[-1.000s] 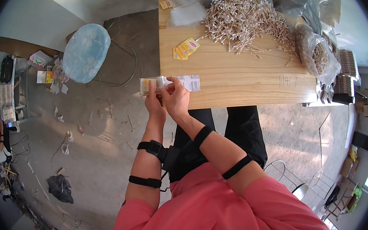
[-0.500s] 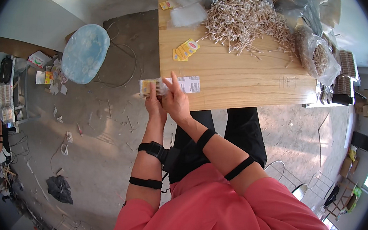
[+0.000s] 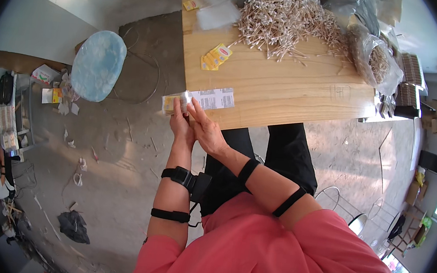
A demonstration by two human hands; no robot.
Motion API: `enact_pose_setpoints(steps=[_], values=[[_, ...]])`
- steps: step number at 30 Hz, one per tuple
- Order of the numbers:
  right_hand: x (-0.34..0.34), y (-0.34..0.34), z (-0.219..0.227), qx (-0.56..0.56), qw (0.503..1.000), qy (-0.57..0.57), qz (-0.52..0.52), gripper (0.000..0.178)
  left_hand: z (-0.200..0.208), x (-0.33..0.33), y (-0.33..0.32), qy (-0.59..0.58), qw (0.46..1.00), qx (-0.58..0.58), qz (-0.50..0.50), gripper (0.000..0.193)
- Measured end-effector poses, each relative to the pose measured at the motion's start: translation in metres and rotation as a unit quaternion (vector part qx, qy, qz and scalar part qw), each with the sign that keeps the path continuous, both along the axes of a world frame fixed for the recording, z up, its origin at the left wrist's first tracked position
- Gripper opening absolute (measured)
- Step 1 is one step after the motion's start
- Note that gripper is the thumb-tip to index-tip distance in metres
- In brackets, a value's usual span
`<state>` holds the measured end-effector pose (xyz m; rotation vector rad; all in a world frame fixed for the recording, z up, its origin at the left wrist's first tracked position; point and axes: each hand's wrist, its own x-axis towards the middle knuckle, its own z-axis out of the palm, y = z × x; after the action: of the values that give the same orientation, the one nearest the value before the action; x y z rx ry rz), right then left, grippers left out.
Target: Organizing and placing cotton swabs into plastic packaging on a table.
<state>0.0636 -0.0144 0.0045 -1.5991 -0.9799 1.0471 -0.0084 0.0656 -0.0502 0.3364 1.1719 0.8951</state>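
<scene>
At the table's near left corner, my left hand (image 3: 180, 125) grips a small clear pack of cotton swabs (image 3: 171, 104) with a yellow card in it, thumb on top. My right hand (image 3: 207, 133) lies close against it, its fingers stretched out toward the pack's right end and touching it; the lower fingers are partly hidden. Just beyond my right fingertips, a white label sheet (image 3: 217, 98) with printed bars lies on the wood. Several yellow cards (image 3: 216, 57) overlap farther back. A large heap of loose cotton swabs (image 3: 285, 22) covers the far part of the table.
The wooden table (image 3: 285, 95) extends to the right. Clear plastic bags (image 3: 218, 16) lie at its far left, and a plastic bag of swabs (image 3: 378, 65) stands at its right. A blue-covered stool (image 3: 98, 65) is on the floor at left, and a black bag (image 3: 74, 226) lies nearer.
My right hand's raised fingers have come down against the pack's right end, and the pack has turned slightly in my left hand. The label sheet shows more fully.
</scene>
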Motion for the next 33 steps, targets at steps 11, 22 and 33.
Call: enact_pose_setpoints(steps=[11, 22, 33], values=[[0.009, 0.009, -0.003, -0.016, 0.998, 0.056, -0.006, 0.066, -0.005, -0.004, 0.001, -0.027, 1.0, -0.005, 0.009, 0.054], [0.004, -0.014, -0.006, 0.012, 0.998, 0.028, -0.063, 0.064, 0.008, 0.0, 0.0, -0.005, 1.0, 0.006, -0.02, 0.053], [0.012, -0.003, -0.005, 0.001, 0.998, 0.066, -0.005, 0.063, -0.003, 0.0, -0.003, -0.016, 1.0, -0.006, 0.016, 0.051]])
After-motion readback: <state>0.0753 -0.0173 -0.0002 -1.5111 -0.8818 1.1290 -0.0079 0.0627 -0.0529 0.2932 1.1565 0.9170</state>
